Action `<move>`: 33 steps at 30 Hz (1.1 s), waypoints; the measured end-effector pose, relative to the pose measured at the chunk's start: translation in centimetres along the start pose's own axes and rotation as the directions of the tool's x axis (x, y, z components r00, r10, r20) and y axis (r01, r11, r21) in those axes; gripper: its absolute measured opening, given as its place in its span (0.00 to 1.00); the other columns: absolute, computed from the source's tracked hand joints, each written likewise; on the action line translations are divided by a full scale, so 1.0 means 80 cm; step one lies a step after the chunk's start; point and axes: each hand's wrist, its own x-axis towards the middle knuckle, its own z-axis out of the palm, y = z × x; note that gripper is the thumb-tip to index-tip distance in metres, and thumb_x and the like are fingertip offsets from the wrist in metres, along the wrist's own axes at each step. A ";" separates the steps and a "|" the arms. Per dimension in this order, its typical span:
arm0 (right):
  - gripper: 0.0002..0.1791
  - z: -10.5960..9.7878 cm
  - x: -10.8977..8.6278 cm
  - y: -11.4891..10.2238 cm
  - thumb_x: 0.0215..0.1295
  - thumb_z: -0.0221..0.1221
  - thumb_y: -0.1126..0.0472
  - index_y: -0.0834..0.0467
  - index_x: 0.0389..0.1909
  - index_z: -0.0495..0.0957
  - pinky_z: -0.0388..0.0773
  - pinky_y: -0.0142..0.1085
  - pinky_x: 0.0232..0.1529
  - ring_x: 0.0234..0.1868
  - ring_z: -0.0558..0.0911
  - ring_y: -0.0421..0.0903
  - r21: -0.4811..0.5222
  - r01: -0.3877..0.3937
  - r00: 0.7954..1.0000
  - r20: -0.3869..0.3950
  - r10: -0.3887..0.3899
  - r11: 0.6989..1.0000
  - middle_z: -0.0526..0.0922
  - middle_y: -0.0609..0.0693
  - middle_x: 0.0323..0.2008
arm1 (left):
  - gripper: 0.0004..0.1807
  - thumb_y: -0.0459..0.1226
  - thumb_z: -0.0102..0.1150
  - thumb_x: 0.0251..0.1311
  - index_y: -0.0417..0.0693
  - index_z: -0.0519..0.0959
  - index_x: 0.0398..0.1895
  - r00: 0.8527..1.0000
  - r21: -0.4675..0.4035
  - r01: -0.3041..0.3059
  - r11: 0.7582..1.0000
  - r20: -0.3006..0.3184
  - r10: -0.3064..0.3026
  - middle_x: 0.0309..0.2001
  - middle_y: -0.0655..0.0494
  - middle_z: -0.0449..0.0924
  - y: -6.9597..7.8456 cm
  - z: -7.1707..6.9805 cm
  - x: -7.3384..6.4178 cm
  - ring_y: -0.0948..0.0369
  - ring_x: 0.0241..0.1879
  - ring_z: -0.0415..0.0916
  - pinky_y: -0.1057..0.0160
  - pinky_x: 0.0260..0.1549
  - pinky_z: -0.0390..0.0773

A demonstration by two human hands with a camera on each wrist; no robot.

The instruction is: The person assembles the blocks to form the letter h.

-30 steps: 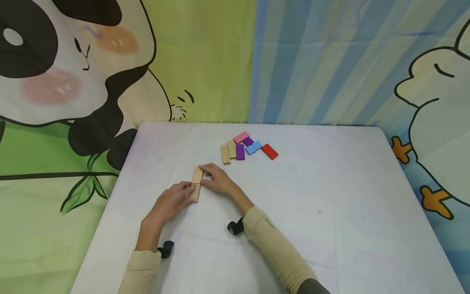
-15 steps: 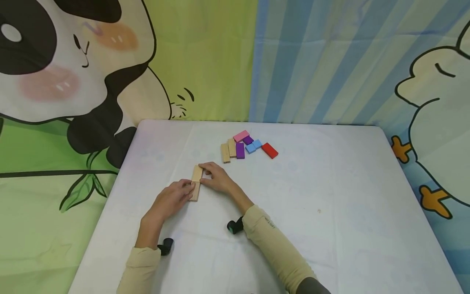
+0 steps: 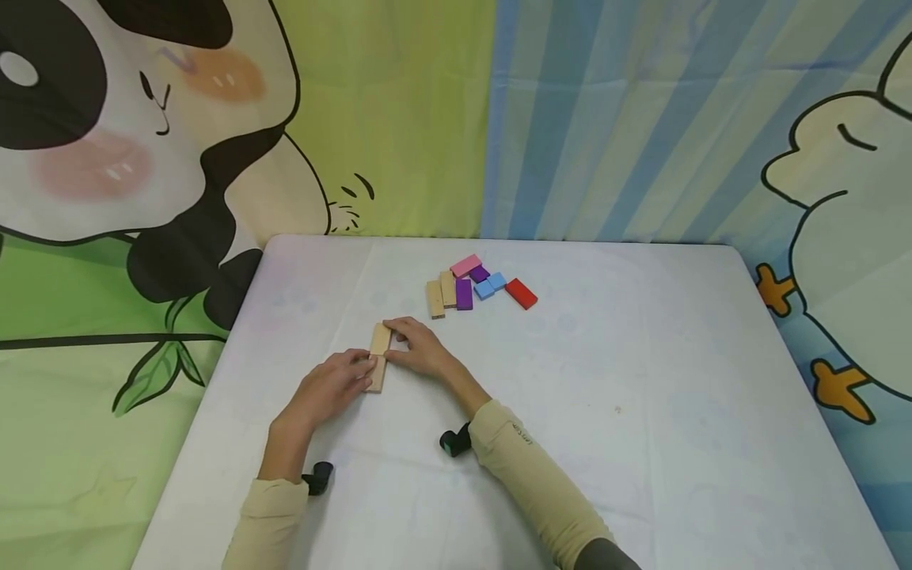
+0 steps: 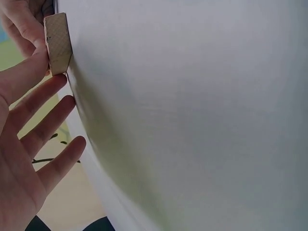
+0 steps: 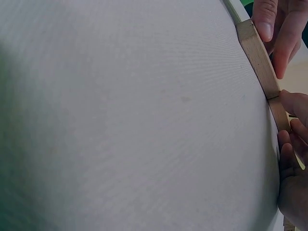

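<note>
Two plain wooden blocks lie flat, end to end in a line, on the white table. My left hand (image 3: 329,389) pinches the near wooden block (image 3: 377,380) from its left side; its remaining fingers (image 4: 57,159) are spread out in the left wrist view. At the far wooden block (image 3: 381,338), my right hand (image 3: 426,351) has its thumb by the joint and a finger at the far end, gripping it lengthwise. In the right wrist view the near block (image 5: 260,60) meets the other one at a thin seam.
Behind the hands lie loose blocks: two plain wooden ones (image 3: 435,300), a purple block (image 3: 464,294), a pink block (image 3: 466,265), small blue blocks (image 3: 484,290) and a red block (image 3: 522,294). A white cloth covers the table (image 3: 606,356). Printed curtains hang beyond its far edge.
Both hands keep their places on the two wooden blocks. The head view shifts very slightly; the blocks show no clear movement.
</note>
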 end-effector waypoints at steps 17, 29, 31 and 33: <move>0.33 0.000 0.000 0.000 0.67 0.60 0.54 0.51 0.72 0.61 0.73 0.35 0.55 0.56 0.74 0.43 0.020 -0.038 0.999 0.019 0.038 0.999 0.70 0.50 0.66 | 0.28 0.44 0.61 0.63 0.47 0.71 0.66 0.996 -0.031 0.072 0.997 0.049 -0.071 0.55 0.49 0.80 -0.004 -0.015 0.026 0.48 0.57 0.75 0.45 0.51 0.74; 0.36 -0.001 -0.002 -0.001 0.67 0.59 0.54 0.52 0.74 0.57 0.74 0.36 0.56 0.56 0.74 0.44 0.030 -0.044 0.999 0.020 0.043 0.999 0.71 0.51 0.65 | 0.33 0.45 0.61 0.62 0.50 0.66 0.70 0.981 -0.117 0.144 0.983 0.149 -0.126 0.49 0.50 0.80 -0.013 -0.020 0.052 0.54 0.47 0.75 0.49 0.45 0.73; 0.36 -0.001 -0.002 -0.001 0.67 0.59 0.54 0.52 0.74 0.58 0.74 0.36 0.56 0.56 0.75 0.44 0.031 -0.046 0.999 0.015 0.045 0.998 0.71 0.51 0.65 | 0.33 0.45 0.61 0.62 0.50 0.66 0.70 0.979 -0.132 0.148 0.980 0.160 -0.127 0.49 0.51 0.80 -0.015 -0.021 0.054 0.55 0.46 0.75 0.50 0.45 0.73; 0.37 0.000 -0.002 -0.001 0.67 0.59 0.54 0.52 0.74 0.57 0.74 0.35 0.56 0.55 0.75 0.44 0.031 -0.048 0.999 0.015 0.048 0.998 0.71 0.52 0.64 | 0.34 0.45 0.62 0.62 0.50 0.65 0.71 0.979 -0.147 0.141 0.979 0.169 -0.116 0.48 0.52 0.80 -0.017 -0.021 0.055 0.55 0.45 0.74 0.52 0.44 0.72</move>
